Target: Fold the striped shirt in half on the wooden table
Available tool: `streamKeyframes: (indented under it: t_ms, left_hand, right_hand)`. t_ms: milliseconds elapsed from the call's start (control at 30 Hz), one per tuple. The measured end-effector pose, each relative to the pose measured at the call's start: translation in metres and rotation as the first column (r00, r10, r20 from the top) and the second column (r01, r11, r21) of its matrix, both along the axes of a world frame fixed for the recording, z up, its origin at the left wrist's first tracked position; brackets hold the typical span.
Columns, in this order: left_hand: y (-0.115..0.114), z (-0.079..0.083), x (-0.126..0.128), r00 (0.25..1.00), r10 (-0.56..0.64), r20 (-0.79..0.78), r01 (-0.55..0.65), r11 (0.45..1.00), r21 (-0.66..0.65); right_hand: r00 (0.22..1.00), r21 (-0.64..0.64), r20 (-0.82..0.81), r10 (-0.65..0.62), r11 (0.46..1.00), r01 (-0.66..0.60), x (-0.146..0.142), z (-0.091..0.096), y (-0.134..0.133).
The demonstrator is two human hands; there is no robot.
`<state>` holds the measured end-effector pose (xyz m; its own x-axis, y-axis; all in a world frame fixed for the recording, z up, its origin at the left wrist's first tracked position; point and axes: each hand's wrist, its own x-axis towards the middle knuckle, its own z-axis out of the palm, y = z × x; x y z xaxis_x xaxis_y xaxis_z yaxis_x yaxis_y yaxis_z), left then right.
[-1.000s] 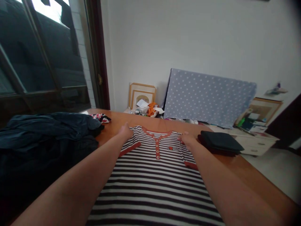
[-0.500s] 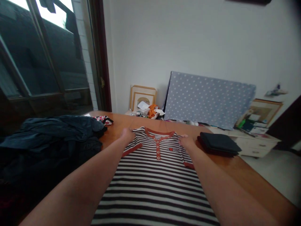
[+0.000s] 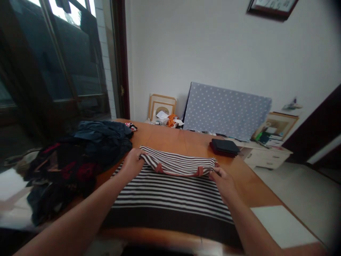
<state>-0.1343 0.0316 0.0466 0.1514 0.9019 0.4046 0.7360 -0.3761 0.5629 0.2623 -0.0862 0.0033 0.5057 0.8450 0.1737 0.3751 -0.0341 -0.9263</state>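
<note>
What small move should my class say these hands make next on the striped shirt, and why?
Probably press the folded-over top of the striped shirt flat: the left hand and right hand grip its two ends, and its orange-red trim looks uneven along the edge.

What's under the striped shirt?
The striped shirt lies on a wooden table top, which shows beside it. Directly beneath, the table is covered, so nothing there can be seen. Its top is folded over, gripped by the left hand and right hand.

striped shirt (image 3: 170, 202) folded over, left hand (image 3: 131, 164), right hand (image 3: 223, 183) gripping fold
</note>
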Motion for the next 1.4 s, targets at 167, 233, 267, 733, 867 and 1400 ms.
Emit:
streamKeyframes:
  t_ms: [167, 233, 267, 733, 867, 1400]
  left_hand:
    - [-0.083, -0.016, -0.029, 0.998, -0.057, 0.028, 0.055, 0.995, 0.086]
    - [-0.107, -0.022, -0.036, 0.998, -0.06, 0.034, 0.055, 0.991, 0.123]
    - [-0.117, -0.025, -0.039, 0.998, -0.06, 0.032, 0.055, 0.988, 0.144]
    - [-0.183, -0.029, -0.041, 0.948, 0.039, -0.317, 0.026, 0.98, 0.197]
    - [-0.197, -0.025, -0.033, 0.938, -0.001, -0.347, 0.077, 0.976, 0.205]
    - [-0.18, -0.034, -0.059, 0.945, -0.312, -0.094, 0.32, 0.945, 0.075]
  right_hand:
    - [0.999, -0.005, 0.045, 0.022, 1.0, -0.022, -0.02, -0.009, -0.084]
    - [0.995, 0.023, 0.091, 0.03, 0.999, -0.032, -0.026, -0.011, -0.106]
    - [0.991, 0.036, 0.128, 0.03, 0.999, -0.035, -0.028, -0.012, -0.115]
    - [0.672, -0.033, 0.74, 0.024, 0.999, 0.0, -0.044, -0.024, -0.164]
    - [0.658, 0.002, 0.753, 0.028, 0.999, -0.044, -0.048, -0.028, -0.161]
    - [0.728, 0.086, 0.683, 0.063, 0.982, -0.166, -0.017, -0.03, -0.167]
